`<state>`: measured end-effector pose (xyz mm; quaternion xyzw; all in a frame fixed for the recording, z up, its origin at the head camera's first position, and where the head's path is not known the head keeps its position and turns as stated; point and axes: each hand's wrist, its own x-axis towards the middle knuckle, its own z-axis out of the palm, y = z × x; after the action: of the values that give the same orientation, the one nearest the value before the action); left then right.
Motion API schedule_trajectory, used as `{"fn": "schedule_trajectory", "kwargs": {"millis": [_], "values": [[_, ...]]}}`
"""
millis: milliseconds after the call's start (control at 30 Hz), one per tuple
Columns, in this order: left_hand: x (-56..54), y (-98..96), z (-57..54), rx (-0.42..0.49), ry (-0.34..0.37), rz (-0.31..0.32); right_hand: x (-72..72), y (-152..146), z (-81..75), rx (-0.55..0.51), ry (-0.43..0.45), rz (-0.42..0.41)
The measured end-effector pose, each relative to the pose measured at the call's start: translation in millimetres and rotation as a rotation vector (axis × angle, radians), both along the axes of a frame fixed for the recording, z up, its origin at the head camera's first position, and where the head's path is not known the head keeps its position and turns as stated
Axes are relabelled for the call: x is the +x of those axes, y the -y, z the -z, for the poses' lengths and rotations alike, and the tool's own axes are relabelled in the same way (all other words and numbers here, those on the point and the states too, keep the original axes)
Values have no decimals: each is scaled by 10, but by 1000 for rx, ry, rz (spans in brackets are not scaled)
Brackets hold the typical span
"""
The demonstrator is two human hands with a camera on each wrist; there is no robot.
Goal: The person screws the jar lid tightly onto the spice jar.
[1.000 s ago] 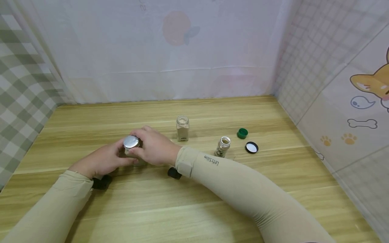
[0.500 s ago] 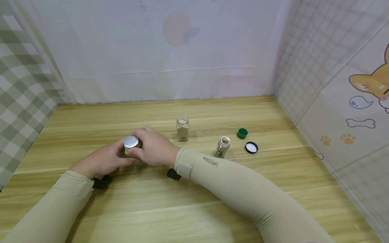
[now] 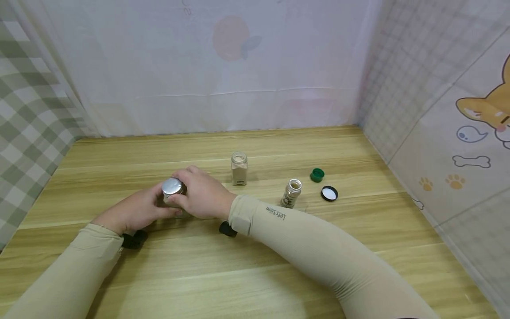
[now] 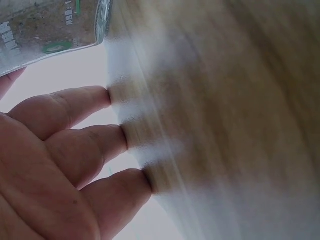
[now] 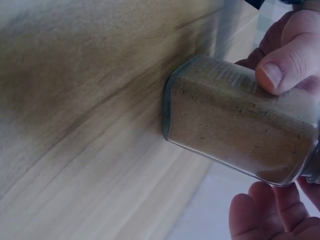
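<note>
A square glass spice jar [image 5: 240, 120], partly filled with brown seasoning, stands upright on the wooden table at left. My left hand [image 3: 135, 210] holds its side, with the thumb [image 5: 280, 75] against the glass. Around the silver lid [image 3: 172, 186] on top, my right hand [image 3: 205, 195] curls its thumb and fingers. In the left wrist view, several fingertips of the left hand [image 4: 50, 165] touch the table beside the jar. The lid's side is mostly hidden by the hands.
An uncapped jar of beige powder [image 3: 240, 173] stands behind the right wrist. Further right are a small uncapped bottle [image 3: 291, 195], a green cap [image 3: 317, 175] and a black lid [image 3: 329, 193] with a white inside. Cloth walls bound the table [image 3: 191, 274].
Both hands stay on the jar and its lid in nearly the same place. The head view shifts very slightly.
</note>
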<state>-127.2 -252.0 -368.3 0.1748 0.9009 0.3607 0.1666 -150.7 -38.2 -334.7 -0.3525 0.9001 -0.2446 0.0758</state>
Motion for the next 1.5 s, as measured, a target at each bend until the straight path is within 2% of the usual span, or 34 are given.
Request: {"fn": "schedule_trajectory", "kwargs": {"millis": [233,500,633,800,1067,1167,1300,1400,1500], "values": [[10,-9,-8,-36,6,-10,37,-1,-13,46,-38,-1],[5,6,-7,11,29,1,108,-60,-124,103,-89,2],[4,7,-6,0,11,-5,160,-132,-260,92,-113,-11],[3,-5,-8,-36,-8,-12,229,-247,-475,38,-100,-11],[6,-27,5,7,-3,-13,317,-631,-859,-55,-169,5],[-1,-32,11,14,2,-10,307,-857,-980,-91,-195,39],[1,-1,2,-37,-14,-20,240,-1199,-1065,-122,-210,129],[3,25,-7,-69,-25,-27,140,-1487,-1063,-134,-229,212],[8,37,-3,-59,-26,-23,-3,-1806,-1006,-101,-244,304]]}}
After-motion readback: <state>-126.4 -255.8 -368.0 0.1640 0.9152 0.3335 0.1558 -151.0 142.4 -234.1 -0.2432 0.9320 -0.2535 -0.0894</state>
